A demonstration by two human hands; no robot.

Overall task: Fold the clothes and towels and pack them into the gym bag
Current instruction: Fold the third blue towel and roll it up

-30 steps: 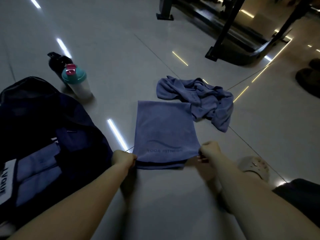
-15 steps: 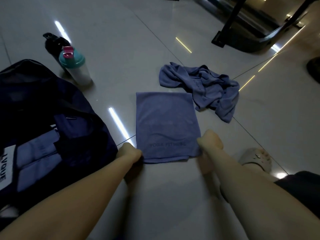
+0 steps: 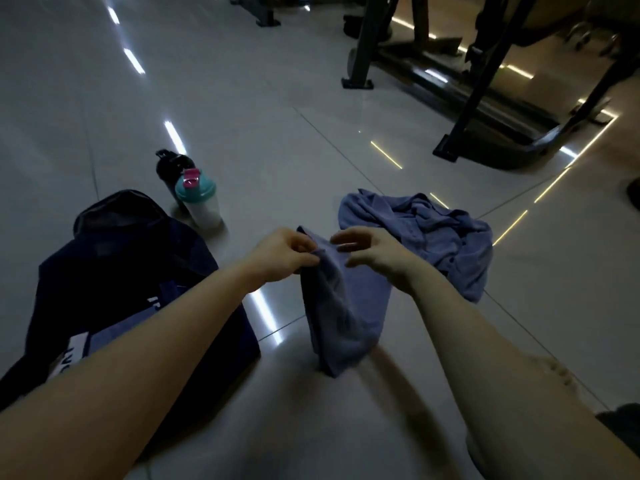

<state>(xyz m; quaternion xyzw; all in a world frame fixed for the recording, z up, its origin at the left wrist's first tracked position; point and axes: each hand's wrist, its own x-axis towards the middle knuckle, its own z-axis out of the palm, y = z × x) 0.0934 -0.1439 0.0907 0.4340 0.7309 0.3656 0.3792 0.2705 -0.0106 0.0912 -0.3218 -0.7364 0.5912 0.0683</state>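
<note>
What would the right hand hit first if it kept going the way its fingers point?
Most likely the towel. The right hand points its fingers left at the towel's lifted top edge, which the left hand pinches. The left hand comes just beyond that edge, though the depth between them is unclear.

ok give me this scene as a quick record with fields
left hand: pinches top edge of blue towel
right hand: at the towel's top, grip unclear
towel state: lifted, hanging, lower end on floor
crumpled cloth: on floor, right of towel
gym bag: on floor at left, blue fabric showing in it
beyond bag: shaker bottle, black bottle
</note>
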